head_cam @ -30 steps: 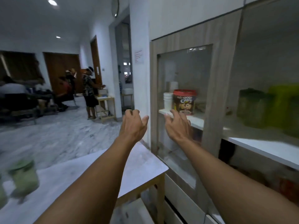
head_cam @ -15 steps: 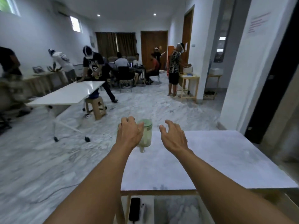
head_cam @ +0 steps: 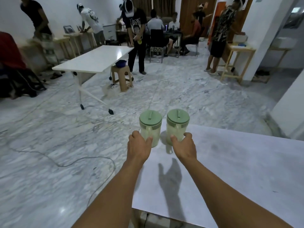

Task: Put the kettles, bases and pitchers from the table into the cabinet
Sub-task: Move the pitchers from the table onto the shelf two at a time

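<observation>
Both bare forearms reach forward over the near edge of the grey tabletop (head_cam: 230, 170), which fills the lower right of the view. They throw a dark shadow on it between the arms.

At the tabletop's far left corner, the left hand (head_cam: 139, 146) is cupped round the lower part of the left pitcher (head_cam: 150, 124). Its thumb lies against the near face and its fingers curl round the left side. The right hand (head_cam: 185, 146) holds the right pitcher (head_cam: 177, 124) the same way, with the thumb on the near face and the fingers curled round the right side. How firm either grip is cannot be told.

The 2 pitchers stand upright on the tabletop, just beside each other with a narrow gap between. Each has a pale translucent body and a green lid with a small tab on top.

Past the corner lies a marbled floor, with a thin cable (head_cam: 65, 164) looping across it on the left. Farther off stands a white table (head_cam: 98, 58) on castors. Just beside it is a tan stool (head_cam: 122, 78) with a blue bowl (head_cam: 120, 63) on it. At the back of the room several people stand or sit round other tables and chairs.
</observation>
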`<action>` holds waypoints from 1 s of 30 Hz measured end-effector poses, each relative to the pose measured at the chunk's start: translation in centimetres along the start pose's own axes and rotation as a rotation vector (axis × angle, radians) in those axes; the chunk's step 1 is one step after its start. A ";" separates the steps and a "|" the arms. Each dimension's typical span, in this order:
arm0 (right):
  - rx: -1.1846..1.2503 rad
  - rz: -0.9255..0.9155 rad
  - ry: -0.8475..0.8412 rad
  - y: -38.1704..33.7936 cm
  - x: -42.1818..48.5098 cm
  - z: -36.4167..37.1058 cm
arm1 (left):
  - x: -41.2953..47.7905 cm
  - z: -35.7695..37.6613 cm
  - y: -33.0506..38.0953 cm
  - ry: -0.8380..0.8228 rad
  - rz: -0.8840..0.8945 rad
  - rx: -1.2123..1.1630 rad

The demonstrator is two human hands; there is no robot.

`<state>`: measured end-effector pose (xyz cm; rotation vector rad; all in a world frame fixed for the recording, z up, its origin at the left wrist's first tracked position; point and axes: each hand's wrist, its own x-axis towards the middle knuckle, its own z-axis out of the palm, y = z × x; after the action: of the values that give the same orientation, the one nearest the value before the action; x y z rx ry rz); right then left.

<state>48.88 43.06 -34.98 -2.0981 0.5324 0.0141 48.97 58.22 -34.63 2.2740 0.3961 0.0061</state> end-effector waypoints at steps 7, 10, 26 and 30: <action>-0.022 0.145 0.084 0.9 7.8 3.2 | 6.8 5.2 0.4 0.061 -0.188 -0.145; -0.025 0.123 0.106 1.0 9.1 4.2 | 7.8 6.1 0.4 0.074 -0.251 -0.182; 0.201 0.015 0.162 1.2 4.8 0.7 | 2.8 3.3 2.4 0.043 -0.099 -0.326; 0.303 -0.025 0.278 1.2 -1.1 -3.6 | -2.5 0.7 4.7 -0.006 0.012 -0.500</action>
<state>46.72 39.99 -33.64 -1.8175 0.6309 -0.3562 48.01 54.07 -31.42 1.7826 0.3343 0.0943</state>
